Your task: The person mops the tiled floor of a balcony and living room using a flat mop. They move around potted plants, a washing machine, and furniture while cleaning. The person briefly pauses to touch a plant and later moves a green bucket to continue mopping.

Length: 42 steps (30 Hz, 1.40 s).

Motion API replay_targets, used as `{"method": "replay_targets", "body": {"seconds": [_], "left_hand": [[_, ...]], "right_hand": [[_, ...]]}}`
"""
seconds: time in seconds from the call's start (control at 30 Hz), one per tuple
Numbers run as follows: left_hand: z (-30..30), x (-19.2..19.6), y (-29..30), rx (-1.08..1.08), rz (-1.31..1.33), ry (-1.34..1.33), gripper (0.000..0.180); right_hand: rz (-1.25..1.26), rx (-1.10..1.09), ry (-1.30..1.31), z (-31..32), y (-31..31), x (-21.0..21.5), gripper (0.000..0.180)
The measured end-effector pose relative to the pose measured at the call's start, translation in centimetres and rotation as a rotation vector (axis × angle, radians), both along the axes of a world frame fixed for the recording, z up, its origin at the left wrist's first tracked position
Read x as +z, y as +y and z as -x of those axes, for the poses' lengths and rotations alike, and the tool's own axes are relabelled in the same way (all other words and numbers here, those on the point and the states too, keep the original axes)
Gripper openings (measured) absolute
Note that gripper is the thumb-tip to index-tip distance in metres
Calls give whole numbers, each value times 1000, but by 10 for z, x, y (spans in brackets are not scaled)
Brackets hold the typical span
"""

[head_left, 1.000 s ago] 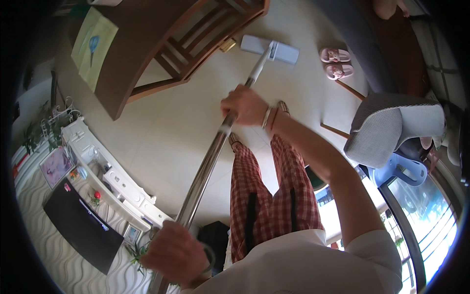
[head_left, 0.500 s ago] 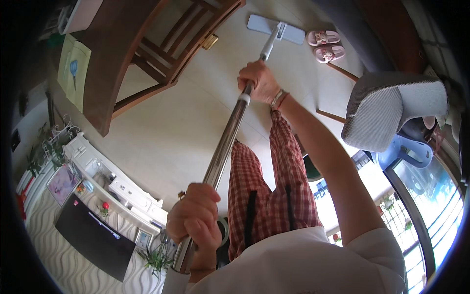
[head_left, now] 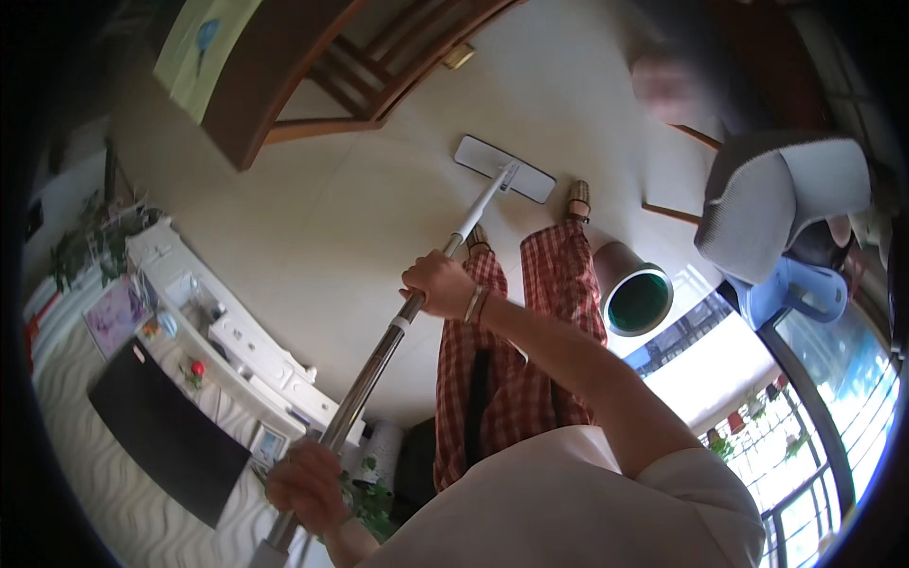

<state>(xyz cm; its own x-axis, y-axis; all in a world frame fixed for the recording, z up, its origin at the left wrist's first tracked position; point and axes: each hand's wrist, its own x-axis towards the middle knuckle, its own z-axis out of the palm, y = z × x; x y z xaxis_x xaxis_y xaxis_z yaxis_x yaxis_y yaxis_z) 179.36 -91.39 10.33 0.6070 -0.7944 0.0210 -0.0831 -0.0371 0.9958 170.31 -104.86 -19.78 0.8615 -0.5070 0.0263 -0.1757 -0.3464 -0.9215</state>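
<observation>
I hold a flat mop with a long metal handle (head_left: pixel 374 364). Its white rectangular head (head_left: pixel 504 168) lies flat on the pale floor just in front of my feet. My right hand (head_left: pixel 437 283), with a bracelet at the wrist, grips the handle about halfway down. My left hand (head_left: pixel 308 486) is closed around the top end of the handle near the lower edge of the view. My red checked trousers (head_left: pixel 511 369) and sandals show below the mop head.
A wooden table (head_left: pixel 284 66) and chair frame stand at the upper left. A grey chair (head_left: pixel 786 204) and a blue stool (head_left: pixel 791 293) are at the right, a brown bin (head_left: pixel 632 289) with a green inside next to my leg. A white cabinet (head_left: pixel 227 341) with a dark screen lines the left wall.
The mop head has been drawn back from near the pink slippers toward my feet. The view has shifted, and both hands have slid lower in it while still gripping the handle.
</observation>
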Motion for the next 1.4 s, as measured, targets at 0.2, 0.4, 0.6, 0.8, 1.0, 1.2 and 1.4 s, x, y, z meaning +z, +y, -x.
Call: {"method": "replay_targets", "body": {"seconds": [0.2,0.4,0.6,0.8,1.0,1.2,1.4], "left_hand": [[3,-20,0,34,241,161,14],[28,-60,-67,44,266,176,28],[65,-139,-154,-316,355,81,31],[35,-99,-106,-233,156,12,23],[21,-13,13,-88,-166,-114,22],[43,-27,4,-65,97,-51,28],[34,-86,-117,-126,308,45,30]], "right_hand": [[81,399,136,4,-30,-3,12],[376,208,-27,37,-113,-51,18],[435,-152,16,86,-227,-91,16],[314,-157,-37,48,-165,-88,16],[131,68,109,16,-19,-9,11],[222,331,82,29,-28,-9,8],[448,-5,-6,33,-177,-45,17]]}}
